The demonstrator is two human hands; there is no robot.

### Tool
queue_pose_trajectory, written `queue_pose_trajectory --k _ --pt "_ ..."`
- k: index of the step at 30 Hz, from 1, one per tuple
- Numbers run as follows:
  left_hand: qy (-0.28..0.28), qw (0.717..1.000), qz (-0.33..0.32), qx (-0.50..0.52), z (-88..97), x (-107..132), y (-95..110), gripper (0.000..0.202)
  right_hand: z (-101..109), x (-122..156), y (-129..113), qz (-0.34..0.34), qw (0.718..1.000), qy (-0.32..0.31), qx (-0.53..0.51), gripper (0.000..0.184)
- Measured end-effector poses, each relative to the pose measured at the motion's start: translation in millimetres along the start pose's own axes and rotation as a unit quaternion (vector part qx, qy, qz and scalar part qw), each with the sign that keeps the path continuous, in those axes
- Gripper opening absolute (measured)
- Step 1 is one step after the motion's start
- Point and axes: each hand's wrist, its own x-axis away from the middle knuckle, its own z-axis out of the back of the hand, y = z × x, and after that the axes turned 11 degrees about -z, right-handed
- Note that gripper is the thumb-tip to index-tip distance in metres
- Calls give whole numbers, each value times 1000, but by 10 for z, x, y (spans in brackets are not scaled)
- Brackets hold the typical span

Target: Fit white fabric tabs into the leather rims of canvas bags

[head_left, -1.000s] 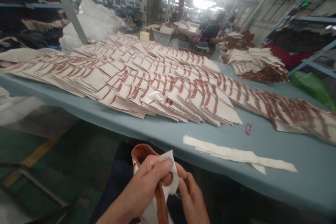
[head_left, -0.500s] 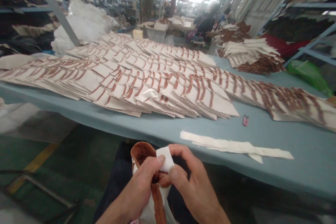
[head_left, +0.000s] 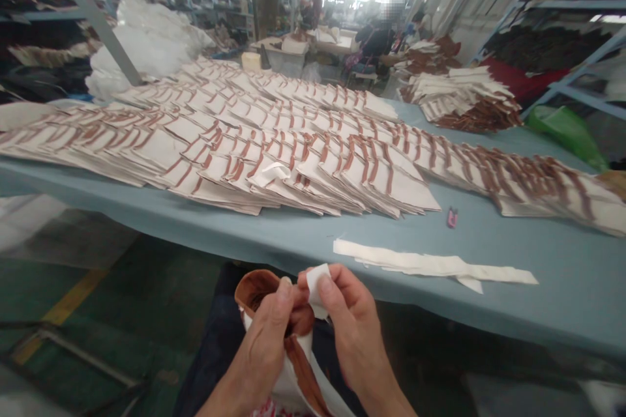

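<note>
A white fabric piece with brown trim [head_left: 302,365] rests over my lap, its brown edge curled up into an opening. My left hand [head_left: 267,332] grips this piece near the opening, thumb on top. A small white strip [head_left: 319,283] is pinched between the thumb and fingers of my right hand [head_left: 349,319], just right of the left fingertips. The strip's lower end hangs down beside the brown edge. What lies under the left fingers is partly hidden.
Overlapping rows of white panels with brown bands [head_left: 274,143] cover much of the blue-green table [head_left: 220,228]. Flat cream strips [head_left: 415,264] lie near its front edge, with small pink thread snips [head_left: 452,217] behind them. A person [head_left: 379,39] sits in the background.
My right hand has drawn the white strip up and to the right, off the left thumb. My left hand now grips only the brown-trimmed piece.
</note>
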Motion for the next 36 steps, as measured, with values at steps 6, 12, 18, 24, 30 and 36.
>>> queue_pose_trajectory --k 6,12,18,24,30,36 --pt "11 995 -58 -86 64 -49 102 52 132 -52 51 9 996 6 94 43" --pt "-25 997 -28 -63 68 -95 135 53 165 -36 55 12 983 -26 183 36" --pt "-27 991 -46 -125 89 -97 126 45 181 -16 9 46 969 -45 240 31" --pt "-5 983 -80 -165 99 -55 80 40 217 -34 1 -23 967 -69 243 38" --pt "5 983 -72 -171 91 -48 55 39 228 -28 -2 -44 969 -66 234 40" --pt "37 981 -96 -166 153 -57 9 43 281 -98 126 -86 989 -80 93 50"
